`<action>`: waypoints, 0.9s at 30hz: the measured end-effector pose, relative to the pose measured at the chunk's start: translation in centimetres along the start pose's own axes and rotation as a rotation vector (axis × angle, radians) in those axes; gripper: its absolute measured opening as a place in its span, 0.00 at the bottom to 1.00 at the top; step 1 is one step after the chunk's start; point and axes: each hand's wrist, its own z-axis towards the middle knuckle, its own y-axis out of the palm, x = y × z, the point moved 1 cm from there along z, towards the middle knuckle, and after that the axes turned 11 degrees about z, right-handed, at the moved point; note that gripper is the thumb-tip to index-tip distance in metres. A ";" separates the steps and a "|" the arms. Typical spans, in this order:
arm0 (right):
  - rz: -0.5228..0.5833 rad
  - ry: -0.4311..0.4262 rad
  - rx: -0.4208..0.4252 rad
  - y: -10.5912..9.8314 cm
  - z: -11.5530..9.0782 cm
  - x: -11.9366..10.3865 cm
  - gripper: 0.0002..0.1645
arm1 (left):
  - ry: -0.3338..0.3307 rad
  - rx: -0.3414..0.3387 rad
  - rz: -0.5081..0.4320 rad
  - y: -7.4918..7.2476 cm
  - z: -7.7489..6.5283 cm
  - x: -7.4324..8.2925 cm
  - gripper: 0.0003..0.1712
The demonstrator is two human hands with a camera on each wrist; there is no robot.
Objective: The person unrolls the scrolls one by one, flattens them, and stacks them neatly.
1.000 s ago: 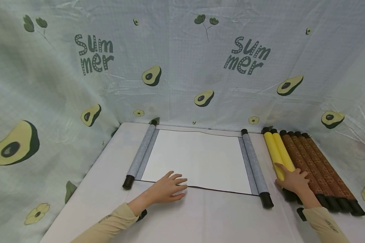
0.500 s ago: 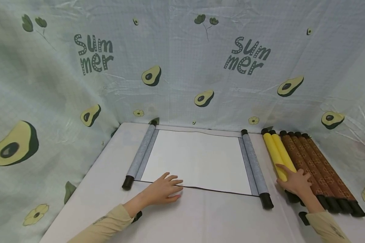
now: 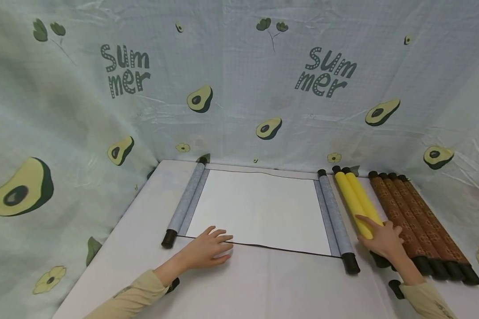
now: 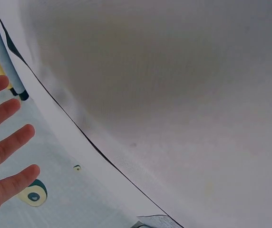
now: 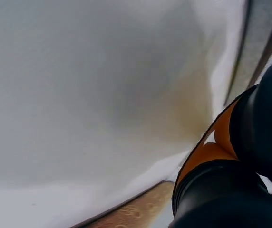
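My right hand (image 3: 381,239) grips a rolled yellow scroll (image 3: 352,197) near its front end, thumb and index finger lying across its two side-by-side rollers. Close up in the right wrist view are the scroll's black end knobs (image 5: 221,185), with its paper looped between them. To the left lies an unrolled scroll with a white sheet (image 3: 259,208) between a left grey-blue roller (image 3: 185,197) and a right one (image 3: 334,210). Over this sheet's front edge is my left hand (image 3: 207,249), fingers spread and holding nothing; the left wrist view also shows its spread fingers (image 4: 12,147).
Several brown patterned rolls (image 3: 415,217) with black ends lie side by side at the right of the white table (image 3: 279,288). An avocado-print cloth (image 3: 231,57) hangs behind the table and along both sides.
The yellow scroll has moved left with my right hand, away from the brown rolls and closer to the right grey-blue roller. My left hand has drifted left along the white sheet's front edge.
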 end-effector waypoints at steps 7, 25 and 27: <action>-0.026 -0.048 0.037 -0.4 -0.4 -1.9 0.36 | 0.006 0.018 -0.002 0.0 0.1 0.0 0.12; 0.015 -0.163 0.058 0.7 -1.1 -7.8 0.31 | -0.003 0.009 -0.009 0.0 -0.2 -0.1 0.11; 0.019 -0.189 0.065 0.9 -1.1 -8.4 0.30 | -0.007 0.008 -0.013 0.0 -0.2 -0.1 0.11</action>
